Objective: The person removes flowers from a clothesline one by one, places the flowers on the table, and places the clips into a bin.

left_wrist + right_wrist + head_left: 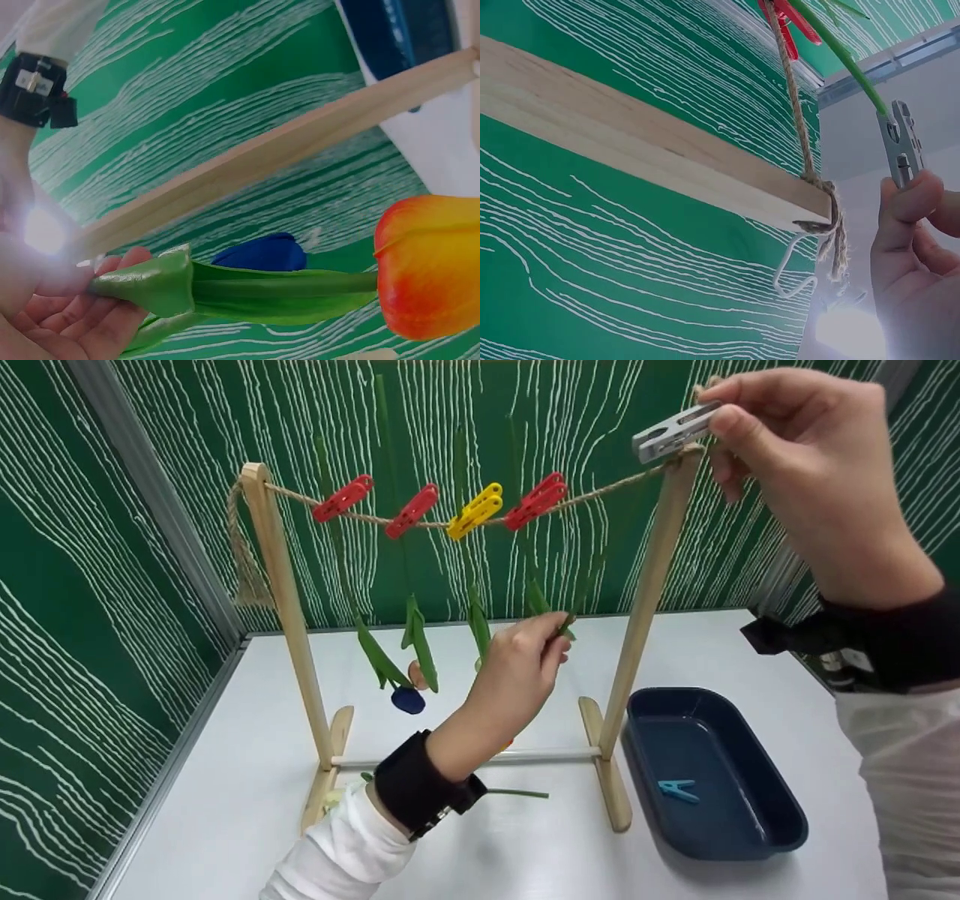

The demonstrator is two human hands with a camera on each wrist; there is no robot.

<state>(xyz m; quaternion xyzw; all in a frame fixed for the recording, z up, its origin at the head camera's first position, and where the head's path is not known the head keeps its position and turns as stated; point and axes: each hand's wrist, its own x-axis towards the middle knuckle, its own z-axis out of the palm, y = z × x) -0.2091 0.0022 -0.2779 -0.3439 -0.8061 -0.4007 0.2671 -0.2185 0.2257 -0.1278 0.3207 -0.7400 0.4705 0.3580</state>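
My left hand (517,679) grips an artificial tulip by its green stem, between the wooden posts. In the left wrist view its orange-yellow bloom (431,266) hangs beyond the leaves. My right hand (821,472), raised near the top of the right post, pinches a grey clothespin (675,433) between thumb and fingers. The right wrist view shows the tulip's stem (847,64) reaching up to the clothespin's tip. Left of the hands, red clothespins (536,501) and a yellow clothespin (475,511) hold several upside-down tulips on the rope (611,492). One has a blue bloom (408,700).
The rope spans a wooden stand between its left post (289,622) and right post (649,592). A dark blue basin (757,765) holds a light blue clothespin (678,790). Behind my left forearm, another stem (517,793) lies on the white table (547,855).
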